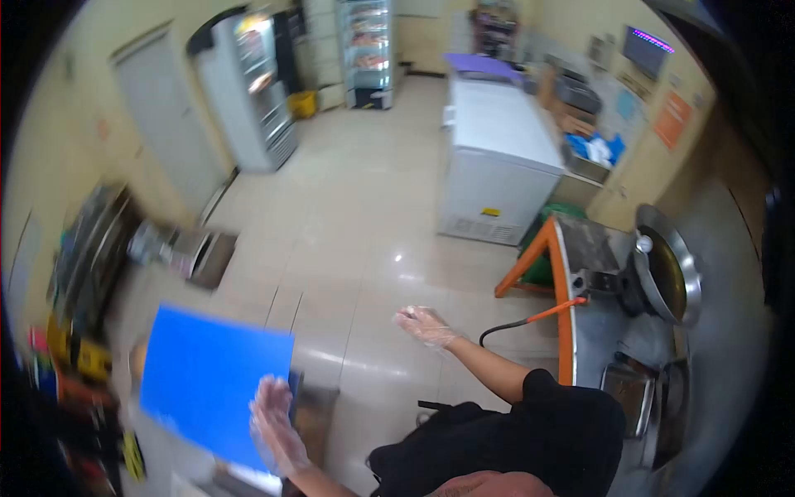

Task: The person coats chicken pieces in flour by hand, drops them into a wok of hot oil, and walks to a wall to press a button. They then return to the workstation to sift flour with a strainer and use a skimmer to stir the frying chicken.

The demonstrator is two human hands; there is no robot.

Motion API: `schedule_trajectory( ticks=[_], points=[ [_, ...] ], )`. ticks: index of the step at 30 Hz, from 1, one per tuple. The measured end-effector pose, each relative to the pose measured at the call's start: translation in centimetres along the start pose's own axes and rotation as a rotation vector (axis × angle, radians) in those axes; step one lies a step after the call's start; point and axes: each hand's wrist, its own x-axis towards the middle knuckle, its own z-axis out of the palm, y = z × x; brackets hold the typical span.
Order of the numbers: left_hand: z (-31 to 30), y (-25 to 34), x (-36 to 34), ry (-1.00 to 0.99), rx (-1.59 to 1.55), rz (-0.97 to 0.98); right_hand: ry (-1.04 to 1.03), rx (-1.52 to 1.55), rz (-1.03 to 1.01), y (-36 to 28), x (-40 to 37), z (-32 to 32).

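Observation:
Both my hands wear clear plastic gloves. My left hand [275,424] grips the lower right edge of a flat blue board [211,377], which is tilted above cluttered things at the lower left. My right hand [426,325] is stretched out over the tiled floor, fingers apart and holding nothing. My black sleeve and torso fill the bottom middle. The picture is blurred by motion.
A steel counter with an orange frame [565,323] stands at the right, carrying a large wok [669,272] and metal trays. A white chest freezer [497,149] sits mid-floor. Glass-door fridges [258,87] line the back wall. Cluttered shelves [83,273] run along the left.

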Motion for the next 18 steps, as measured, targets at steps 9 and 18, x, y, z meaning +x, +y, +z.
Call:
schedule_trajectory(
  ticks=[9, 18],
  points=[
    [18.8, -18.6, 23.6, -0.479, 0.182, -0.690, 0.371, -0.140, 0.685, 36.8, 4.5, -10.5],
    [63.6, -12.8, 34.8, -1.138, -0.044, -0.119, 0.054, 0.152, 1.359, 38.7, -10.9, -6.2]
  ],
)
